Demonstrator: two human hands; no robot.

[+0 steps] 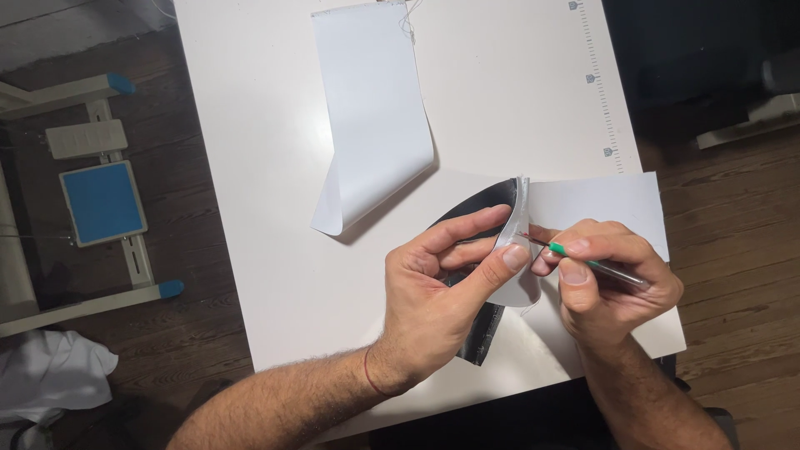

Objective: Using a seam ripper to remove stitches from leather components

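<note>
At the far left, off the counter, a white frame with blue end caps (100, 87) stands on the dark wooden floor (192, 225), carrying a blue square pad (102, 202). A crumpled white cloth (50, 371) lies near it at the lower left.

The white counter (258, 167) fills the middle of the view. On its far half lies a curled white sheet (371, 108), its near left corner lifted off the surface and casting a shadow; loose thread ends show at its far edge.

Right of that, nearer the person, the left hand (433, 292) holds a folded piece of material (518, 218), white on one face and dark on the other. The grip is closed on it: the thumb presses the white edge from the near side and the fingers curl behind it, so the fold stands up off the counter. The dark face (487, 333) trails down toward the near edge below the palm.

Just beside it, the right hand (608, 287) is closed around a slim tool with a green collar and clear handle (596, 265), pinched between thumb and forefinger. Its thin metal tip touches the folded edge by the left thumb.

A printed ruler scale (600, 83) runs along the counter's far right side.
</note>
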